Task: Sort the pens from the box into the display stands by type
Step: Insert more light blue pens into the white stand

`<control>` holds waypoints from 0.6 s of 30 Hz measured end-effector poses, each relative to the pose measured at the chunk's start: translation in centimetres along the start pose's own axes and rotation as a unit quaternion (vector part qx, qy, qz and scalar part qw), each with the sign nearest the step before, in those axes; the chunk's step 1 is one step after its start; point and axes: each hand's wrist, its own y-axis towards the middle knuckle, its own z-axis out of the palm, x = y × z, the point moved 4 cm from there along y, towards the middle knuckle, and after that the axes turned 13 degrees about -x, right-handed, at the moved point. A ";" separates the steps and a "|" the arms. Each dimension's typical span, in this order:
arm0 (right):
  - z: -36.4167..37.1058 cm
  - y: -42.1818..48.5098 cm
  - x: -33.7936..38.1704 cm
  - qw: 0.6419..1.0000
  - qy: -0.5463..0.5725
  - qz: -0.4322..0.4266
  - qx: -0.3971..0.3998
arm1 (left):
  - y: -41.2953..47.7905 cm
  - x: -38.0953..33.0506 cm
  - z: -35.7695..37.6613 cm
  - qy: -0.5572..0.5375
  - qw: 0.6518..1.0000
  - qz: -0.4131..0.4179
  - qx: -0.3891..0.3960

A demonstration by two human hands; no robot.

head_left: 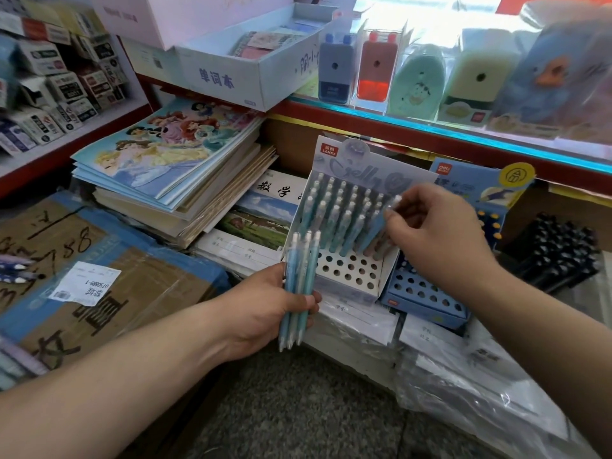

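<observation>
While the left hand (265,306) grips three pens (299,286), the right hand (440,236) pinches one pen (385,223) over the stand (347,276).

A second stand (427,293) sits right of the pen stand (347,276), notebooks (172,180) left.

Two display stands are here: a white display stand (347,276) and, just to its right, a blue display stand (427,293). In front of the white one, the left hand (265,309) holds three pens (299,286). Over its right side, the right hand (440,240) pinches one pen (387,220). Its standing pens (344,220) overlap too much to count. Five pencil sharpeners (334,71) line the shelf above it.
</observation>
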 end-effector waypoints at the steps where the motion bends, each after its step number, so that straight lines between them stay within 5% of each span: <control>1: 0.2 0.0 0.0 1.000 -0.016 -0.010 0.000 | 0.0 0.1 0.1 0.001 1.000 -0.001 0.002; 18: 0.7 0.1 -0.1 1.000 -0.004 -0.017 -0.013 | 0.2 0.4 0.0 0.012 1.000 -0.001 0.017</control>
